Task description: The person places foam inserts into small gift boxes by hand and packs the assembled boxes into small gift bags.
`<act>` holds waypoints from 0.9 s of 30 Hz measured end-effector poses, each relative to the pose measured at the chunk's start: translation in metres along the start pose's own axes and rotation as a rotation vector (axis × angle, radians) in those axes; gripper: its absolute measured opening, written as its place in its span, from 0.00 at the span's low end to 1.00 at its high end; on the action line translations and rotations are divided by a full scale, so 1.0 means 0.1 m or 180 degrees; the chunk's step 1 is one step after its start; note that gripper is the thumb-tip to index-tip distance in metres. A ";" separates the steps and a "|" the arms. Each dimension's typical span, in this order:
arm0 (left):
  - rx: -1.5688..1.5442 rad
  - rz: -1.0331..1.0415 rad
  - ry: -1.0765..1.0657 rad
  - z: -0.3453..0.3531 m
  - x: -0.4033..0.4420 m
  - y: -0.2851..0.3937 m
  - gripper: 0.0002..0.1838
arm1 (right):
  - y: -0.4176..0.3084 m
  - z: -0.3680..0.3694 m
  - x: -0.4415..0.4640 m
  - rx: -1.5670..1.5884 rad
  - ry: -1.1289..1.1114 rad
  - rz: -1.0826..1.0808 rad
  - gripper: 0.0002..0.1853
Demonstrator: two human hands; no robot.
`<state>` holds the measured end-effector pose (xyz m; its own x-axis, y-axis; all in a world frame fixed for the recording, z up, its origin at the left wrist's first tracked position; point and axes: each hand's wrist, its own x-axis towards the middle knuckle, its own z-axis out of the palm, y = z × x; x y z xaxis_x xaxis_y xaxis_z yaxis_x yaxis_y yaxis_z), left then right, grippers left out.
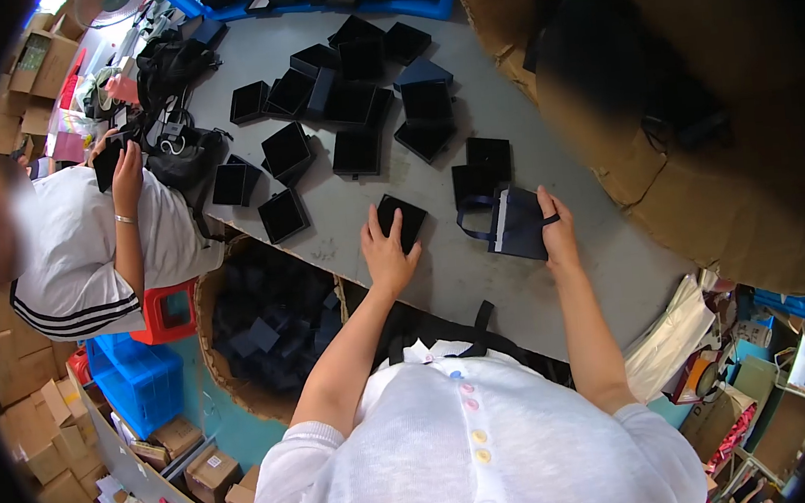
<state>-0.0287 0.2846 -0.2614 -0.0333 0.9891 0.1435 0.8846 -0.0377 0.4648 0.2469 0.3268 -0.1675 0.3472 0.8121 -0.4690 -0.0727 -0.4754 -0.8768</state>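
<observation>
My left hand (389,252) grips a small black box (404,219) near the table's front edge, fingers lying over its left side and top. In my right hand (560,229) is a small navy paper gift bag (519,223), held by its right side and tilted over. One ribbon handle of the bag loops out to the left. Just behind the bag, two black boxes (488,161) sit on the table. Many more square black boxes (350,104) are scattered and stacked farther back, several showing dark padded faces.
The grey table (547,160) bears the boxes. A blue crate (444,0) stands at its back, a large cardboard carton (594,161) at right. Below left, another carton (210,352) holds dark boxes. A co-worker in a white shirt (90,248) holds a dark item at left.
</observation>
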 end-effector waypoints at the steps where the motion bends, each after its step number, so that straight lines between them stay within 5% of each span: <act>1: 0.0005 -0.0013 0.0001 0.00 0.00 0.00 0.41 | 0.01 0.01 -0.01 -0.0005 -0.0012 0.0004 0.26; 7: 0.0182 -0.0007 -0.0185 -0.13 0.12 0.05 0.44 | 0.02 0.04 -0.03 -0.0062 -0.0084 -0.0111 0.28; 12: 0.0565 -0.0718 -0.0942 -0.28 0.32 0.15 0.57 | -0.02 0.08 -0.06 0.0107 -0.0210 0.0117 0.27; 18: 0.0285 -0.1451 -0.1037 -0.31 0.50 0.29 0.57 | 0.09 0.09 -0.04 -0.0005 -0.0232 -0.0132 0.26; 22: 0.0795 -0.0419 -0.1199 -0.31 0.41 0.12 0.51 | 0.05 0.11 -0.08 0.0281 -0.0282 0.0190 0.32; 27: 0.0276 -0.0639 -0.0915 -0.26 0.48 0.05 0.52 | -0.07 0.21 -0.20 0.0250 -0.0310 0.0340 0.30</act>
<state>-0.0377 0.3278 -0.2293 -0.0890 0.9757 -0.2005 0.9103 0.1613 0.3811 0.2205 0.3210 -0.1540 0.2417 0.7891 -0.5647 -0.1784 -0.5359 -0.8252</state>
